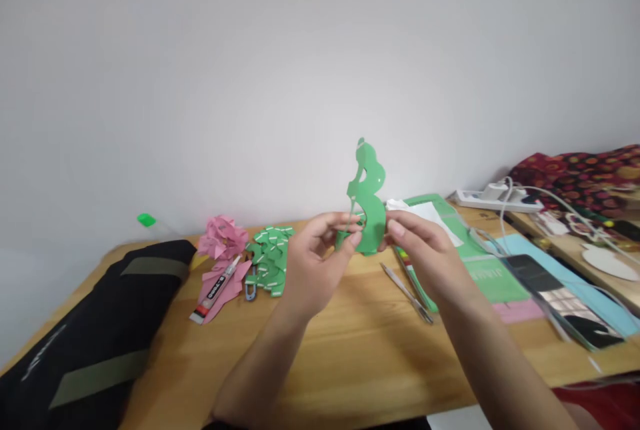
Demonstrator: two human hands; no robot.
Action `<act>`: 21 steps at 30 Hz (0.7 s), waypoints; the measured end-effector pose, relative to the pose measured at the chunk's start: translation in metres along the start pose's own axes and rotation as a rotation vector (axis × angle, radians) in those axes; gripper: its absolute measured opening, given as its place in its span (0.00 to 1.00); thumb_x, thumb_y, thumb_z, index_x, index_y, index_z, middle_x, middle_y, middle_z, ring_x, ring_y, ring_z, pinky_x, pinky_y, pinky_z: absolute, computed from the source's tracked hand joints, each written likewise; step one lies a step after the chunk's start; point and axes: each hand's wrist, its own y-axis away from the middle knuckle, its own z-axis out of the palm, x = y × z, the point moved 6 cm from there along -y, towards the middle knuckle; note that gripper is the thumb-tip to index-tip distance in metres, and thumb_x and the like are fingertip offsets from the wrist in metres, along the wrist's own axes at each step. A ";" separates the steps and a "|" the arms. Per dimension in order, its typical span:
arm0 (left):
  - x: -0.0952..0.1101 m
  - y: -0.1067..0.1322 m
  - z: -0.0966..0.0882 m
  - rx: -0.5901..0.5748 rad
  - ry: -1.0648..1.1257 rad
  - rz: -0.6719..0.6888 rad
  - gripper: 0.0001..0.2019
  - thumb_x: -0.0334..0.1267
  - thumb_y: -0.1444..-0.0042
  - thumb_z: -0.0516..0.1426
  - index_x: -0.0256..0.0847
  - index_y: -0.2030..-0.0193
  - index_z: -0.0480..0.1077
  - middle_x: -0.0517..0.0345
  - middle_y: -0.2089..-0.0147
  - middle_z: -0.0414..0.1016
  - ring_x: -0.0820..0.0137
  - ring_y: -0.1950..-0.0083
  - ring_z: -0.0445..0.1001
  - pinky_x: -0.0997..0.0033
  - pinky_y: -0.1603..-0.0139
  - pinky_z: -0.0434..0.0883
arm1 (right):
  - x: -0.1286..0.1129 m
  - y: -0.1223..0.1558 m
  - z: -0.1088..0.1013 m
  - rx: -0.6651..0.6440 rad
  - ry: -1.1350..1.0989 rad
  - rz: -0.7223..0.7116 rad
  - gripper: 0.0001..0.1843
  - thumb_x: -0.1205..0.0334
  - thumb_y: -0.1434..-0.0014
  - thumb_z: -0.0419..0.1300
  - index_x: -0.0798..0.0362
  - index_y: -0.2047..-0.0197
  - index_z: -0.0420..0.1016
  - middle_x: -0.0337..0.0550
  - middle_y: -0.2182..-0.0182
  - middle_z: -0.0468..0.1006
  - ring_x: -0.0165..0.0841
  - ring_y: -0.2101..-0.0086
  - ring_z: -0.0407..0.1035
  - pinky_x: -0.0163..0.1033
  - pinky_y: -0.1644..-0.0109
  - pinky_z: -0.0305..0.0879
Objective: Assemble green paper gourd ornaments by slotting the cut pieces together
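Note:
Raised above the wooden table is a green paper cutout (371, 200) with wavy, scalloped edges and openings through it. My left hand (325, 253) pinches its lower left part between thumb and fingers. On the opposite side, my right hand (417, 243) closes on the lower right edge, thumb toward me. Fingers partly hide the bottom of the cutout. To the left of my hands lies a pile of similar green paper cutouts (273, 260) with small white marks. Beside that pile a marker-like tube (216, 289) rests on pink paper scraps (237, 283).
Crumpled pink paper (223, 237) sits near the wall, with a black bag (95, 337) at left. A pen (407, 293) lies below my right hand. Farther right are a green cutting mat (487, 277), a phone (560, 297), a power strip (495, 198) and cables.

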 end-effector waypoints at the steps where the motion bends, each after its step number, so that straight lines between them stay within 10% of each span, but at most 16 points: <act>1: 0.001 0.003 -0.001 0.004 -0.001 0.006 0.08 0.29 0.48 0.61 0.42 0.60 0.75 0.55 0.63 0.82 0.69 0.62 0.81 0.70 0.59 0.80 | -0.007 0.002 0.008 0.010 -0.038 -0.026 0.17 0.43 0.46 0.62 0.48 0.67 0.79 0.41 0.71 0.80 0.33 0.70 0.74 0.37 0.66 0.73; 8: 0.013 0.021 -0.012 0.005 -0.054 0.003 0.13 0.24 0.49 0.59 0.39 0.57 0.74 0.55 0.61 0.81 0.71 0.59 0.80 0.73 0.57 0.78 | -0.020 0.016 0.024 0.114 0.022 -0.113 0.07 0.57 0.45 0.63 0.51 0.67 0.76 0.41 0.72 0.78 0.31 0.73 0.71 0.36 0.70 0.70; 17: 0.039 0.044 -0.011 0.011 0.032 -0.032 0.09 0.27 0.46 0.59 0.38 0.58 0.76 0.55 0.60 0.82 0.73 0.59 0.80 0.78 0.58 0.78 | -0.074 0.068 0.035 0.497 0.715 -0.706 0.03 0.67 0.45 0.62 0.53 0.64 0.73 0.39 0.74 0.76 0.27 0.78 0.69 0.33 0.75 0.68; 21: 0.051 0.057 -0.013 0.046 0.039 -0.031 0.09 0.27 0.47 0.60 0.38 0.59 0.76 0.54 0.59 0.82 0.72 0.58 0.81 0.79 0.57 0.78 | -0.073 0.076 0.031 0.453 0.535 -0.570 0.05 0.64 0.44 0.62 0.52 0.63 0.73 0.40 0.72 0.77 0.28 0.77 0.70 0.32 0.76 0.68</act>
